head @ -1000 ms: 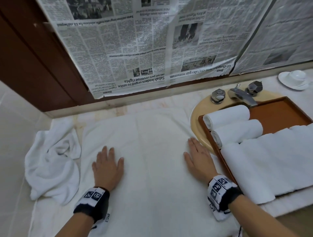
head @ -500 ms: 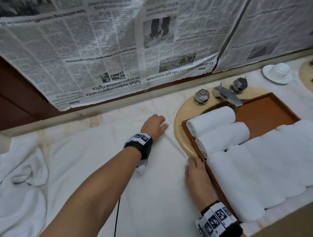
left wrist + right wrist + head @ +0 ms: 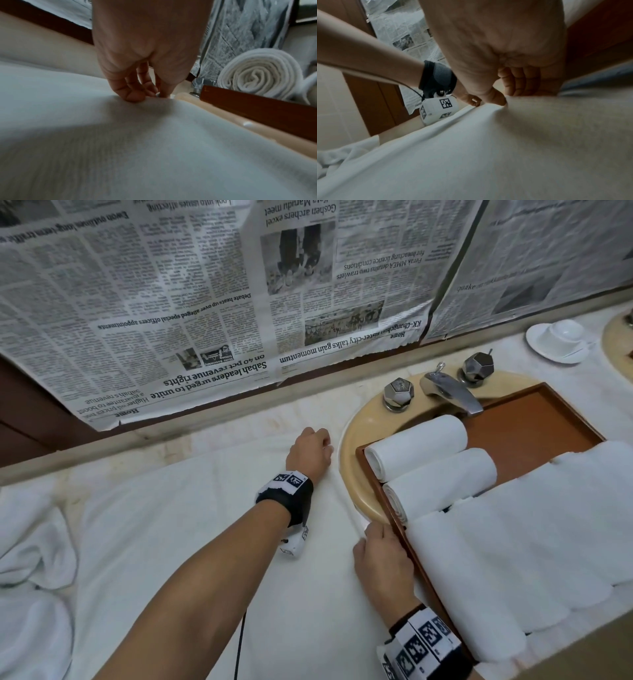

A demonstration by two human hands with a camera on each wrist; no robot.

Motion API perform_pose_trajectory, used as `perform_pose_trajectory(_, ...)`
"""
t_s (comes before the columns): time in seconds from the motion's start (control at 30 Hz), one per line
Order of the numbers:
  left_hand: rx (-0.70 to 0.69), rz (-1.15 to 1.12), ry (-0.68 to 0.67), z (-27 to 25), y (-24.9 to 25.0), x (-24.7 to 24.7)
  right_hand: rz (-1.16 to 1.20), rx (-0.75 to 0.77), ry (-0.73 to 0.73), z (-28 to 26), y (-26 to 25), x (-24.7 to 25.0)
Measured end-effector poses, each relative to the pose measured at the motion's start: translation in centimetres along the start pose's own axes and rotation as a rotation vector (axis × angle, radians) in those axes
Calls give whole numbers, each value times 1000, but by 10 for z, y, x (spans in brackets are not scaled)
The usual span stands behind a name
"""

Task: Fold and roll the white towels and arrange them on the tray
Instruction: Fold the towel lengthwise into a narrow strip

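Observation:
A white towel [image 3: 191, 529] lies spread flat on the counter. My left hand [image 3: 313, 451] reaches across to its far right corner and pinches the edge there, fingers curled [image 3: 135, 93]. My right hand [image 3: 380, 556] grips the towel's right edge beside the brown wooden tray [image 3: 534, 419], thumb and fingers curled on the cloth [image 3: 498, 100]. Several rolled white towels [image 3: 418, 446] lie side by side in the tray, one seen end-on as a roll [image 3: 257, 74] in the left wrist view.
A crumpled white towel [image 3: 30, 546] lies at the left. The tray sits over a beige sink [image 3: 356, 440] with a chrome faucet [image 3: 448, 392] and two knobs. A white cup and saucer [image 3: 561, 340] stand at the far right. Newspaper [image 3: 205, 302] covers the wall behind.
Both hands lay flat on the towel a second ago. The left arm has since crossed to the far right corner, and the right hand shifted to the right edge; both now curl on the cloth.

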State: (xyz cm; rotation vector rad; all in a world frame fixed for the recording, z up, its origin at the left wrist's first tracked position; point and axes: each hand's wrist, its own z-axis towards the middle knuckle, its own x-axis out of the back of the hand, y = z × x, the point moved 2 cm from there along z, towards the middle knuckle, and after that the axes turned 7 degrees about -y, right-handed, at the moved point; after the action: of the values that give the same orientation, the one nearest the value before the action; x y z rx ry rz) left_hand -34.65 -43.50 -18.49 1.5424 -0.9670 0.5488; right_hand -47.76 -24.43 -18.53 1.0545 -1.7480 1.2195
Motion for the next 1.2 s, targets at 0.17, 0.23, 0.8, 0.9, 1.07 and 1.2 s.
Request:
perform_pose_trajectory(0.17, -6, -138, 11, -4, -6, 7, 336, 60, -48, -3, 4, 16)
perform_pose_trajectory(0.23, -31, -139, -16, -6, -5, 8, 399, 82, -36, -4, 4, 18)
perform_pose_trajectory(0.8, 132, -266, 59, -13, -8, 10, 390, 111, 73, -10, 15, 26)
perform_pose_trajectory(0.9, 124, -313, 74, -8, 8, 13, 412, 107, 102, -11, 11, 42)
perform_pose_trajectory(1.07, 54, -449, 112, 9, 49, 30, 457, 106, 218, -7, 4, 73)
perform_pose_trajectory(1.2, 51, -656, 133, 3, 54, 45, 435, 108, 293, -11, -3, 94)
